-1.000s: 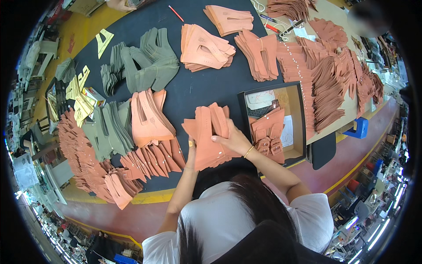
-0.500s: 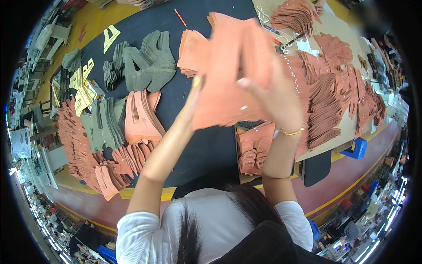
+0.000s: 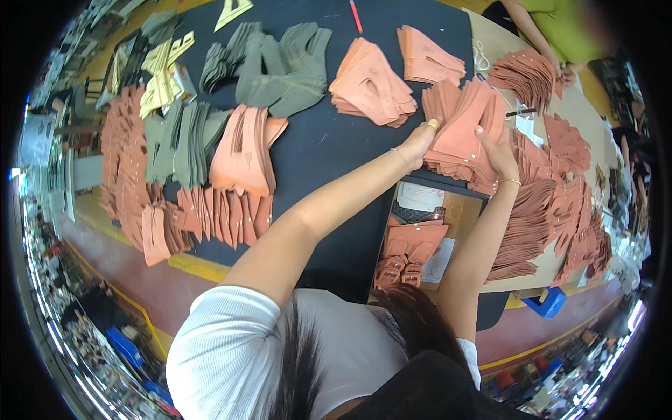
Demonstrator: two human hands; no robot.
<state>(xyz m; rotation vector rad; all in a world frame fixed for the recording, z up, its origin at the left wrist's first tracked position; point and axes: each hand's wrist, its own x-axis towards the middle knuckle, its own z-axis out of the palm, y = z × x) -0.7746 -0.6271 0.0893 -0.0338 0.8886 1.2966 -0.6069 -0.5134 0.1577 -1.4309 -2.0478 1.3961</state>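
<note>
Between my two hands is a thick stack of salmon-coloured cut pieces (image 3: 458, 136) with long slots, low over the right side of the black table. My left hand (image 3: 421, 142) grips its left edge, thumb up along the side. On the opposite edge, my right hand (image 3: 500, 155) is closed with the thumb on top; its fingers underneath are partly hidden. Left of it, a similar salmon stack (image 3: 371, 84) lies fanned on the black mat. A smaller salmon stack (image 3: 428, 56) lies just beyond the held one.
Dark green cut pieces (image 3: 287, 66) and yellow ones (image 3: 161, 73) lie at left. Below my hands, an open drawer (image 3: 455, 210) holds salmon parts. Many salmon piles (image 3: 521, 224) cover the beige table at right. Another person's hands (image 3: 565, 72) are at the far right. A red pencil (image 3: 355, 15) lies at the back.
My hands have carried the salmon stack right and lowered it towards the table's right side. The view has shifted, uncovering the two salmon stacks behind and more of the drawer.
</note>
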